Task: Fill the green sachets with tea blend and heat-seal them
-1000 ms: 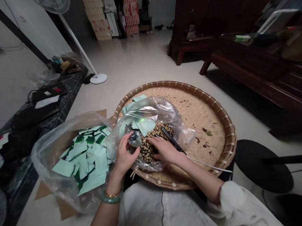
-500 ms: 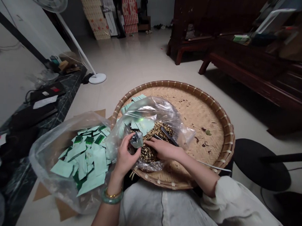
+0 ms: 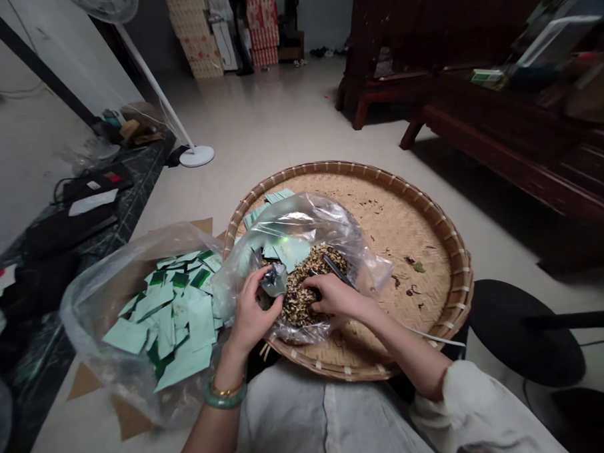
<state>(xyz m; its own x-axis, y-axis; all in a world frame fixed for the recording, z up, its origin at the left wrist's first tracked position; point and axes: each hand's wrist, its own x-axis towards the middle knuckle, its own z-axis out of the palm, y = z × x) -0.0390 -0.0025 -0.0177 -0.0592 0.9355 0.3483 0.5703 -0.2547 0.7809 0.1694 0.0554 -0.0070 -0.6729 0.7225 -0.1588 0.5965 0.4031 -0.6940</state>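
My left hand (image 3: 252,308) grips a small silvery foil pouch (image 3: 273,280), its mouth facing up, between thumb and fingers. My right hand (image 3: 336,298) is just over a heap of dried, chopped dark-and-tan plant pieces (image 3: 298,310). Its fingers are bent, with thumb and forefinger apart, and nothing shows between them. A dark, slim stick-like tool (image 3: 336,267) rests on the heap, partly behind that hand. Heap and hands are inside the mouth of a clear plastic bag (image 3: 327,211). Flat pale green packets (image 3: 293,253) lie beside the heap.
The bag sits in a round woven bamboo tray (image 3: 407,218) with scattered dried bits. To its left, another clear bag (image 3: 93,297) holds several green packets (image 3: 165,327). A fan base (image 3: 197,156), a black round base (image 3: 525,333) and dark wooden furniture (image 3: 486,134) stand around.
My right hand has drawn back slightly to the right, its fingers more bent and the forefinger and thumb further apart. My left hand still holds the pouch in place.
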